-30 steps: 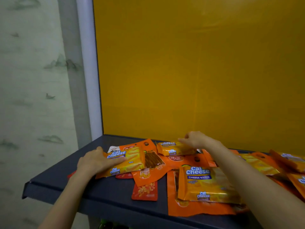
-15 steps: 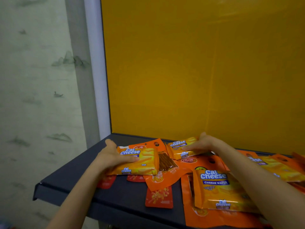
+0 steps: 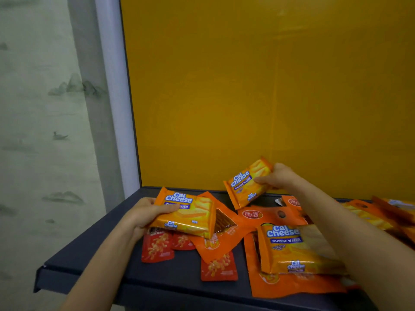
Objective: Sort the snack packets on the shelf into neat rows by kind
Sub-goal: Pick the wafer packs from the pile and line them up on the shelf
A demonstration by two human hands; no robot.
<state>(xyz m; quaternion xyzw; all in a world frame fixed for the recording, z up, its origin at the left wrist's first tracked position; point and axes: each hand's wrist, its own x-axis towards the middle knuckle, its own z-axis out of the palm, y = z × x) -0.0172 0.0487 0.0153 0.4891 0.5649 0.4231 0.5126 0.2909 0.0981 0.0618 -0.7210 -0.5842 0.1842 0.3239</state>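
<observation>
Snack packets are piled loosely on the dark grey shelf. Three shiny yellow-orange foil Cal Cheese wafer packets can be counted for sure. One is gripped by the left hand, fingers curled round it. One is pinched and held up by the right hand. One is laid flat up front. Three small red sachets and at least three flat orange pouches are mixed in.

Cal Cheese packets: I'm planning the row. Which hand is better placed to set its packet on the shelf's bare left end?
Likely left: left hand grips the nearer packet beside the shelf's bare end; right hand holds the raised packet farther right.
</observation>
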